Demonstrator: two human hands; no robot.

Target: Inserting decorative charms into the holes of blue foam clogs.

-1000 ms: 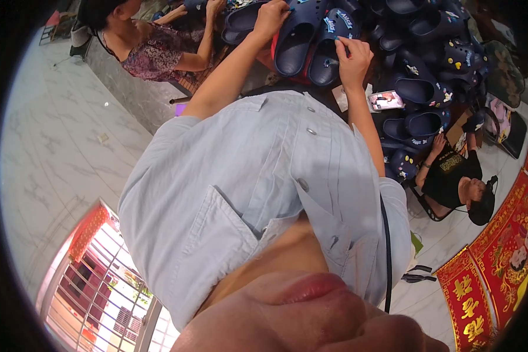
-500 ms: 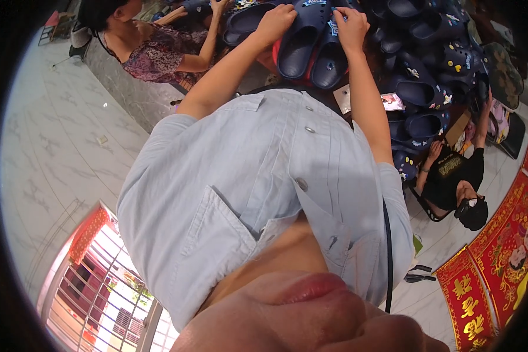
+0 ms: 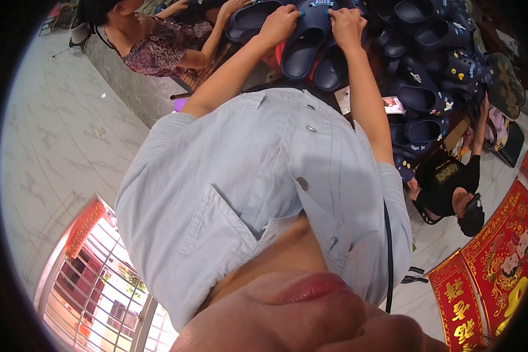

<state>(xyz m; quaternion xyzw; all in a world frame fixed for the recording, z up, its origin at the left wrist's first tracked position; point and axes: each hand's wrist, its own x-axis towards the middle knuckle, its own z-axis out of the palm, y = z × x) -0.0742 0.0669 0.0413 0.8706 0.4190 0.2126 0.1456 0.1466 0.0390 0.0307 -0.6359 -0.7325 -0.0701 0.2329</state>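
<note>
A navy clog (image 3: 301,53) with a pale blue lettered charm (image 3: 321,3) on its upper lies in front of me at the top, heel toward me. My left hand (image 3: 280,24) is closed at its left side, fingertips by a small blue piece. On its other side my right hand (image 3: 348,26) is closed too, fingertips pressed to the edge near another small blue piece. A second navy clog (image 3: 331,67) lies beside it, partly under my right hand. Something red (image 3: 280,50) shows beneath the pair. The clogs' toes are cut off by the picture's upper rim.
Many navy clogs (image 3: 419,97) with charms are heaped to the right, beside a small picture card (image 3: 393,105). Another clog (image 3: 254,17) lies left of my left hand. One person (image 3: 164,44) works at the left, another in black (image 3: 446,176) at the right.
My right hand has moved from the right clog's charm to the left clog's edge. My left hand has shifted slightly right and down. The person in black has lowered a hand.
</note>
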